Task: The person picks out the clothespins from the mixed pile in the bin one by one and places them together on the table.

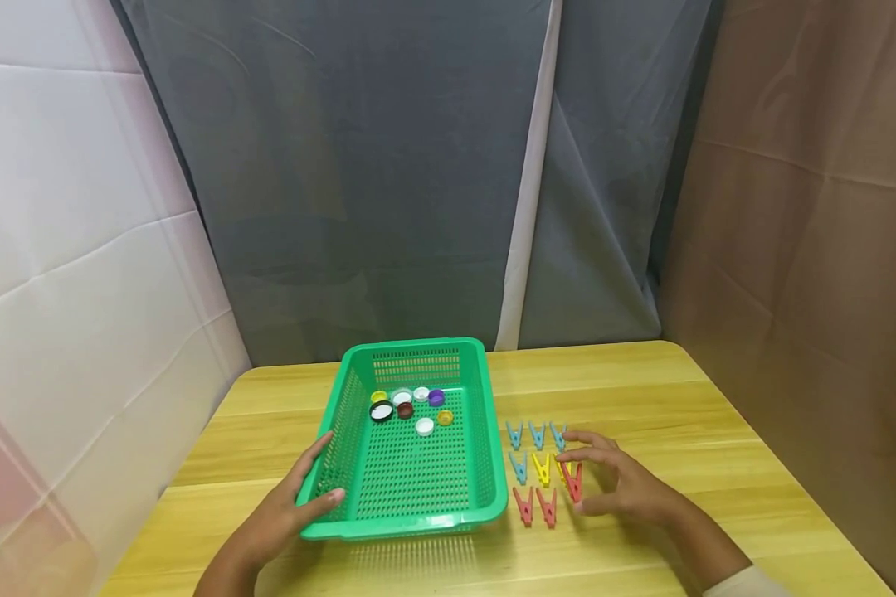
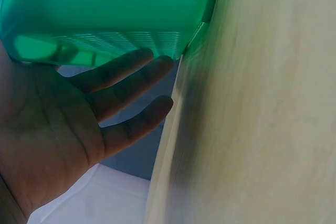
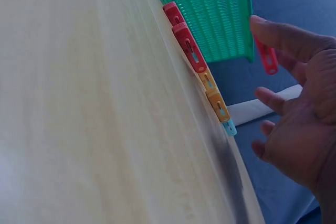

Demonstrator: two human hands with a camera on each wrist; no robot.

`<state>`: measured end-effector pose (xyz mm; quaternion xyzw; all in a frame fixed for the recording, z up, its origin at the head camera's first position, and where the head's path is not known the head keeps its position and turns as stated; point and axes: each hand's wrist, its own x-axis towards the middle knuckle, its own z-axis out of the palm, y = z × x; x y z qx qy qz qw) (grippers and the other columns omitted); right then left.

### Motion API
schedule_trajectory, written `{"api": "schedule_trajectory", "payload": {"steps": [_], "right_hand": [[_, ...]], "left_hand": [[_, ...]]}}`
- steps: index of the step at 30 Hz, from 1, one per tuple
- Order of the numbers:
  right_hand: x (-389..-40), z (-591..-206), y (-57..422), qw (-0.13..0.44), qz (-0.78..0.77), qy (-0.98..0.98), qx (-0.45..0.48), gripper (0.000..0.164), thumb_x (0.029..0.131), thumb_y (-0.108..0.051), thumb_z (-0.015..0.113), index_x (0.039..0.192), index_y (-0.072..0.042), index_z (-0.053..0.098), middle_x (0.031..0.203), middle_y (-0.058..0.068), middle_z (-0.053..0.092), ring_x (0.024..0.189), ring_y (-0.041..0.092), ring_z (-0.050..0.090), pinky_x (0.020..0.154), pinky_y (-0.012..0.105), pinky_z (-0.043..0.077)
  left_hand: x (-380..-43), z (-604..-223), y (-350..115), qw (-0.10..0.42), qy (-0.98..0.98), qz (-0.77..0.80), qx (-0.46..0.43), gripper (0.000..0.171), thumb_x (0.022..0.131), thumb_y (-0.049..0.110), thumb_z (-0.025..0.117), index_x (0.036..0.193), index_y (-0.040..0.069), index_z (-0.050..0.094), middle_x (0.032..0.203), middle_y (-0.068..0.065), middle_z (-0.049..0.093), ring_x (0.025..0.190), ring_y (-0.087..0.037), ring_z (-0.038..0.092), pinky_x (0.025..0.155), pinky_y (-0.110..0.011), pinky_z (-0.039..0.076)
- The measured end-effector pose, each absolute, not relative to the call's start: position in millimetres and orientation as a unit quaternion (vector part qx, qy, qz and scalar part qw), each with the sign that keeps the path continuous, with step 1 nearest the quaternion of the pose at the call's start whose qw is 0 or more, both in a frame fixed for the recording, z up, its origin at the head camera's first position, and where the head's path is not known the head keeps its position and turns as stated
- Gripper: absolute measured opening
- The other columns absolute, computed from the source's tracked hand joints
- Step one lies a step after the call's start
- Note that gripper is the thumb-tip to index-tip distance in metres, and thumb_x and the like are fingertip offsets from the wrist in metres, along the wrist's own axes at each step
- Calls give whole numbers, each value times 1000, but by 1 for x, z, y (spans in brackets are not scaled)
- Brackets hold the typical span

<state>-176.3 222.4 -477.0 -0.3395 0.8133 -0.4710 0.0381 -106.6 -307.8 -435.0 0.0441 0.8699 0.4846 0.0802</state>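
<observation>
My left hand (image 1: 280,506) grips the left side of a green plastic basket (image 1: 499,464), thumb over its rim near the front corner. In the left wrist view three of its fingers extend beside the basket's outer wall (image 2: 105,14). My right hand (image 1: 627,489) pinches a red clothespin (image 3: 269,60) between thumb and fingers, over the right end of the clothespin rows. Two red clothespins (image 1: 524,507) lie in the front row. Behind them are yellow clothespins (image 1: 541,470), one partly hidden by the held one, and several blue clothespins (image 1: 538,436).
Several bottle caps lie in the basket toward its back, among them a black-rimmed cap (image 1: 381,411), a purple cap (image 1: 436,398) and a white cap (image 1: 424,427). The wooden table (image 1: 717,464) is enclosed by a grey curtain (image 1: 403,182) behind and cloth at both sides.
</observation>
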Motion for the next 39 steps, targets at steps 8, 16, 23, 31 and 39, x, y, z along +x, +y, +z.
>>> {"api": "schedule_trajectory", "payload": {"steps": [8,16,23,31,39], "right_hand": [[-179,-485,226,112,-489,805,-316,60,82,-19,93,139,-16,75,172,31,28,157,70,-1,103,100,4],[-181,-495,227,115,-475,810,-325,60,79,-22,96,136,-18,77,171,36,26,155,69,1,104,99,6],[-183,-500,227,93,-441,833,-321,61,79,-33,98,136,-25,78,173,31,28,155,65,11,106,97,14],[-182,-501,228,86,-414,847,-324,61,77,-40,98,134,-30,78,174,29,27,156,66,12,104,97,17],[-181,-501,227,84,-406,849,-327,61,76,-42,98,133,-32,78,175,30,26,155,66,12,104,98,16]], "left_hand": [[-107,-435,-307,80,871,483,46,92,107,28,68,177,29,8,180,-30,11,155,-61,32,111,-73,44],[-107,-434,-307,80,871,483,47,91,108,28,67,178,28,8,181,-30,10,157,-61,31,112,-72,43],[-106,-433,-306,75,871,483,51,91,108,27,67,178,26,8,179,-31,13,153,-57,38,110,-68,46],[-106,-433,-306,78,869,486,52,90,109,28,66,177,27,8,181,-30,10,156,-58,33,113,-72,43],[-105,-434,-307,75,869,486,58,91,108,27,66,178,26,7,180,-31,10,155,-61,33,111,-72,44]]}}
